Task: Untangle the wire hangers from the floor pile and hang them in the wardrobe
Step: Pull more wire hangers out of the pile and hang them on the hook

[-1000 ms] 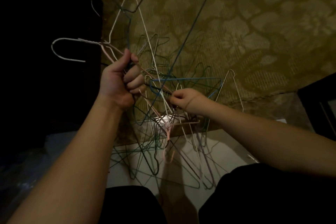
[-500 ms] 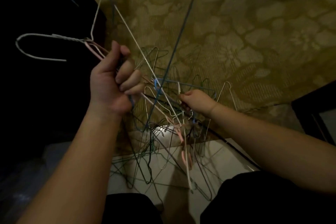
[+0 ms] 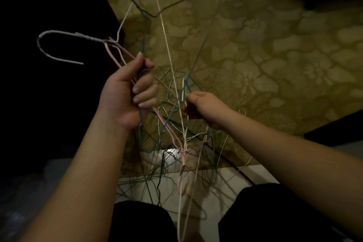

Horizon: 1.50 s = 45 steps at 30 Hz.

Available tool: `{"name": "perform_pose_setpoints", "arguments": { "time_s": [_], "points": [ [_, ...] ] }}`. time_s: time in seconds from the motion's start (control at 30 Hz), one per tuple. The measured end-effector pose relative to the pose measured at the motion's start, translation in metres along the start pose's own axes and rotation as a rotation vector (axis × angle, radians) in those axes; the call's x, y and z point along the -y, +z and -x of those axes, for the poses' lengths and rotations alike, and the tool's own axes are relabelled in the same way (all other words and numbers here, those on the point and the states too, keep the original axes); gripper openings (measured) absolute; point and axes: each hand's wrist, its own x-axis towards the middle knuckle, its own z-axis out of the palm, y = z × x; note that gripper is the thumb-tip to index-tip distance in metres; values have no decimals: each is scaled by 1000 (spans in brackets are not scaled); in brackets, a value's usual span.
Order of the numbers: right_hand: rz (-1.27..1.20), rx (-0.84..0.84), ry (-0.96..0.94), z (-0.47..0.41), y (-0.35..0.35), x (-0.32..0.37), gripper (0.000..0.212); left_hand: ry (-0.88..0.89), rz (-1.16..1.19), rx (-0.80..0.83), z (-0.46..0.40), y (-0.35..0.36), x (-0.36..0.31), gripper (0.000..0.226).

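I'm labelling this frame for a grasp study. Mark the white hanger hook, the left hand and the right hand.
white hanger hook (image 3: pixel 42 35): head view, on the curved bend of the hook.
left hand (image 3: pixel 125 96): head view, middle of the hand.
right hand (image 3: pixel 204 107): head view, middle of the hand.

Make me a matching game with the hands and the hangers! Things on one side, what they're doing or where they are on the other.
Things:
1. left hand
2. right hand
3. white hook
4. hanger pile

States:
A. sticks out past the left hand, over the dark area
B. grips a bunch of wires
C. hangs tangled below both hands
D. pinches wire in the tangle

Pairs: 1-B, 2-D, 3-A, 4-C
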Motion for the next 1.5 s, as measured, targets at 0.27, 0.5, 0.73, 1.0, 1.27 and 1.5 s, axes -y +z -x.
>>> {"name": "perform_pose_setpoints", "arguments": {
  "time_s": [0.27, 0.5, 0.73, 1.0, 1.27, 1.5],
  "points": [
    [-57, 40, -84, 9, 15, 36, 20, 169, -172, -257, 8, 36, -26, 13],
    [22, 20, -44, -6, 23, 21, 12, 41, -133, -513, 16, 0, 13, 11],
    [17, -16, -18, -8, 29, 7, 13, 137, -96, -388, 27, -18, 24, 20],
    [149, 16, -94, -7, 19, -8, 26, 150, -35, -430, 27, -26, 46, 18],
    [773, -3, 104, -11, -23, -23, 34, 193, 188, -395, 32, -50, 44, 17],
    [1303, 94, 331, -17, -61, -47, 36, 194, 304, -399, 35, -69, 44, 16]
  ]
}}
